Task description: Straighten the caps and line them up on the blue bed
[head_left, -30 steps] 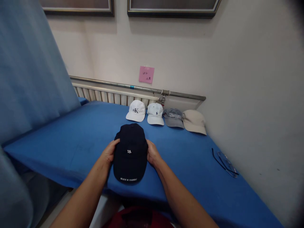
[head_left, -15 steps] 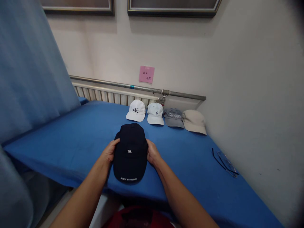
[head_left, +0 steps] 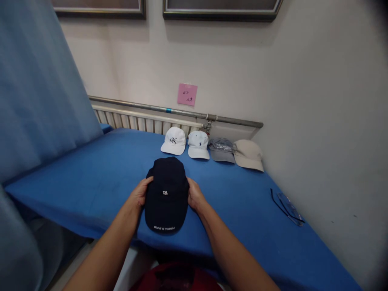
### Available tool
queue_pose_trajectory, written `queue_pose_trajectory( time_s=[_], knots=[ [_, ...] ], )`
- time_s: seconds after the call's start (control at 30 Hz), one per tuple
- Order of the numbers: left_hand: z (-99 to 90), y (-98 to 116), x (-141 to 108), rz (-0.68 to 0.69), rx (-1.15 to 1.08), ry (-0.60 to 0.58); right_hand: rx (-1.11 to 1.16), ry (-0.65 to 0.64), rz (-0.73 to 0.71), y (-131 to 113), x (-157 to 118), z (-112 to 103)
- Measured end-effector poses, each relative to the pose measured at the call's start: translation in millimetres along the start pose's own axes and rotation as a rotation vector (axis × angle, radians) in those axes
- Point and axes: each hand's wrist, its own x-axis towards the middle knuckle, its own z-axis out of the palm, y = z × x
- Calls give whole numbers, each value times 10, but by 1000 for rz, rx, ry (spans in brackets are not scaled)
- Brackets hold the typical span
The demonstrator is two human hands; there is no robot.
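Note:
Between my hands is a dark navy baseball cap (head_left: 166, 202), its brim pointing toward me, with white lettering on the front and along the brim edge. My left hand (head_left: 142, 192) grips the cap's left side, thumb on top and the other fingers hidden beneath. On the right side, my right hand (head_left: 195, 194) holds the cap too, its fingertips out of sight behind the fabric. Beyond it stand a white cap with black letters (head_left: 173, 141), a white cap with a small dark emblem (head_left: 198, 145), a grey cap (head_left: 222, 150) and a beige cap (head_left: 247, 154), side by side.
A blue-covered bed or table (head_left: 91, 182) spans the view. Eyeglasses (head_left: 287, 208) lie near its right edge by the wall. Behind run a metal pipe (head_left: 136, 105) and a radiator (head_left: 133, 121). A blue curtain (head_left: 39, 89) hangs at left; a pink note (head_left: 187, 94) is on the wall.

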Motion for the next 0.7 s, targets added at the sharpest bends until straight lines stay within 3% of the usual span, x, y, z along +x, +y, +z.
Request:
queue_pose_trajectory(
  time_s=[0.7],
  knots=[
    [-3, 1, 6, 13, 8, 5, -19, -10, 16, 17, 27, -21]
  ],
)
